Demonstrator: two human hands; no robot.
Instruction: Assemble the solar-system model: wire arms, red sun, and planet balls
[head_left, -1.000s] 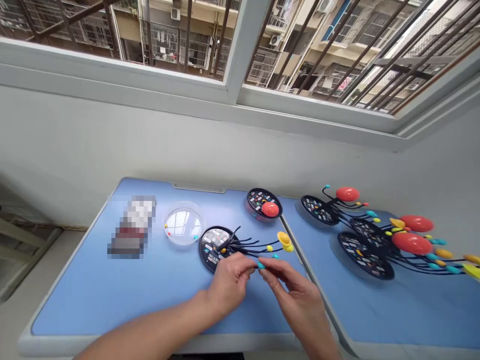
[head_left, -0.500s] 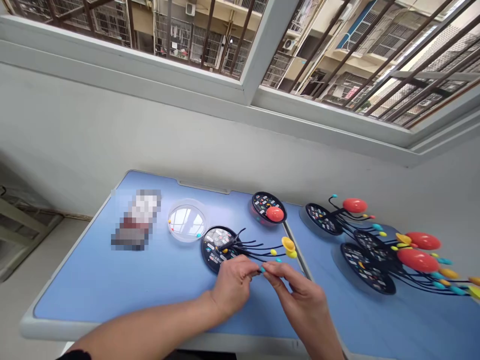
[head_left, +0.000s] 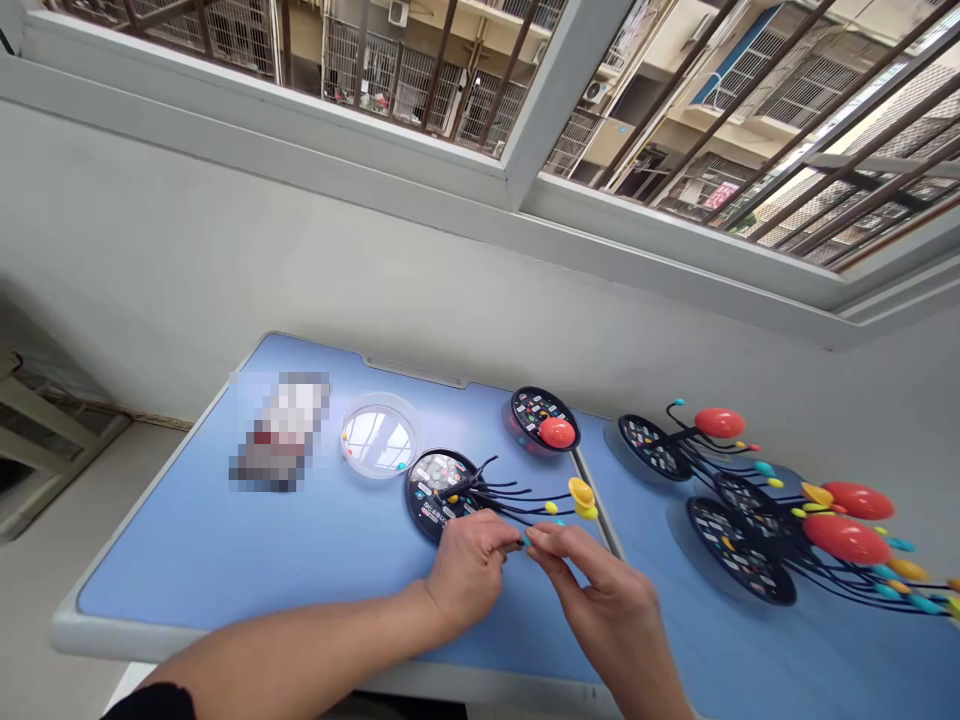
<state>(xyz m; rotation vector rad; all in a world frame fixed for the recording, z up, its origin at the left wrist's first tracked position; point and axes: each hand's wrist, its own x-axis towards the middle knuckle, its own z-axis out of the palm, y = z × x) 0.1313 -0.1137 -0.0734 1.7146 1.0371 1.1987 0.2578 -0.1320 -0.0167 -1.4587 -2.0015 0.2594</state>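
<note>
A black round base [head_left: 435,480] with several thin black wire arms [head_left: 517,495] lies on the blue table [head_left: 225,560]; the arms end in small yellow and teal beads and a yellow ringed planet [head_left: 581,492]. My left hand [head_left: 469,565] is closed, pinching the end of one wire arm. My right hand [head_left: 600,590] is closed, pinching a small teal bead [head_left: 528,540] right against that wire end. Both hands sit just in front of the base.
A clear round dish [head_left: 377,440] with a few beads stands left of the base. Behind is another black base with a red ball [head_left: 556,432]. Finished models with red balls [head_left: 844,535] lie on the right table. A blurred box [head_left: 277,430] sits far left.
The view has shifted a little; both hands stay pinched together at the wire end, with the teal bead closer to the left fingers.
</note>
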